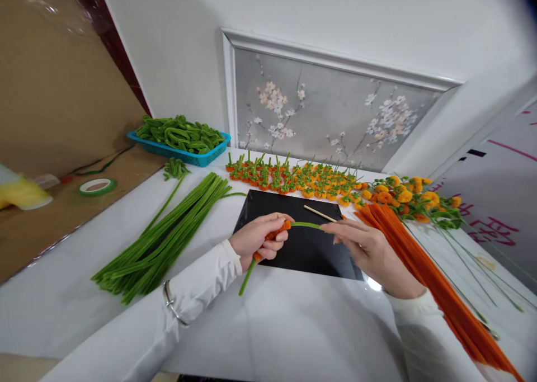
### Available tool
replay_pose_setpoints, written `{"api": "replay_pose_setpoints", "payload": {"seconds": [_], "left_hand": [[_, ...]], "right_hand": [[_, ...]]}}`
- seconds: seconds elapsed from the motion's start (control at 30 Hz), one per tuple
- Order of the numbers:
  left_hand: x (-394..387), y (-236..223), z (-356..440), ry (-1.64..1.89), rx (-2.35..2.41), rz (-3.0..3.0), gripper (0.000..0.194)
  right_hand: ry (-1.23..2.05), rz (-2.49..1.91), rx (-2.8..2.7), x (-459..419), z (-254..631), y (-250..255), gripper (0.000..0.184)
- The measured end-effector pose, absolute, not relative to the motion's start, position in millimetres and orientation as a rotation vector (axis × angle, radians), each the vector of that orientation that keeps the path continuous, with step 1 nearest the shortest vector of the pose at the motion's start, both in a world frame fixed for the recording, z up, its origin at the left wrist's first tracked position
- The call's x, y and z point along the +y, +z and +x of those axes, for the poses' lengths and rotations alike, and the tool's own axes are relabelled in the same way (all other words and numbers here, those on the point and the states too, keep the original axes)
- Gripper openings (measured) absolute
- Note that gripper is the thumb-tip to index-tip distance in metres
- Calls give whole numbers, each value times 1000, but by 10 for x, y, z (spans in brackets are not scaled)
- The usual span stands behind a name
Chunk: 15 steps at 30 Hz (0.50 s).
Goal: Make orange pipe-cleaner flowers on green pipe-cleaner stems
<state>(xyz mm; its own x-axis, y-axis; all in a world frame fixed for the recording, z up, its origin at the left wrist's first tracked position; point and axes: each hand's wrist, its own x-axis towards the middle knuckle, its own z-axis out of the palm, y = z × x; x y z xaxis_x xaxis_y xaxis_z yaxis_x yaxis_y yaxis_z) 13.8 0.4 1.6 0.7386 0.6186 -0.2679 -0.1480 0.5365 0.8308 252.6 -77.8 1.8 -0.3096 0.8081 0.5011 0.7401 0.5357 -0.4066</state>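
My left hand (258,239) is closed around an orange pipe-cleaner coil (277,232) wound on a green pipe cleaner (306,225), whose lower end sticks out below the fist. My right hand (363,248) pinches the green pipe cleaner's other end, just right of the coil. Both hands hover over a black mat (293,248) on the white table (272,326). A thin wooden stick (319,213) lies on the mat behind the hands.
A bundle of green pipe cleaners (168,236) lies to the left, a bundle of orange ones (423,264) to the right. Rows of small orange-and-green pieces (293,180) line the back. A blue basket (184,152) holds green coils. A tape roll (97,187) lies far left.
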Motion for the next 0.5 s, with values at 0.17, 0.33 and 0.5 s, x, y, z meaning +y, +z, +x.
{"api": "replay_pose_setpoints", "payload": {"seconds": [0.17, 0.33, 0.5], "left_hand": [[48, 20, 117, 556, 536, 724, 11], [2, 95, 94, 603, 436, 605, 25], [-69, 152, 33, 453, 292, 749, 49]], "right_hand": [[300, -1151, -2194, -835, 2467, 30, 37], [249, -1130, -2095, -824, 2401, 61, 29], [111, -1207, -1879, -770, 2569, 8, 20]]}}
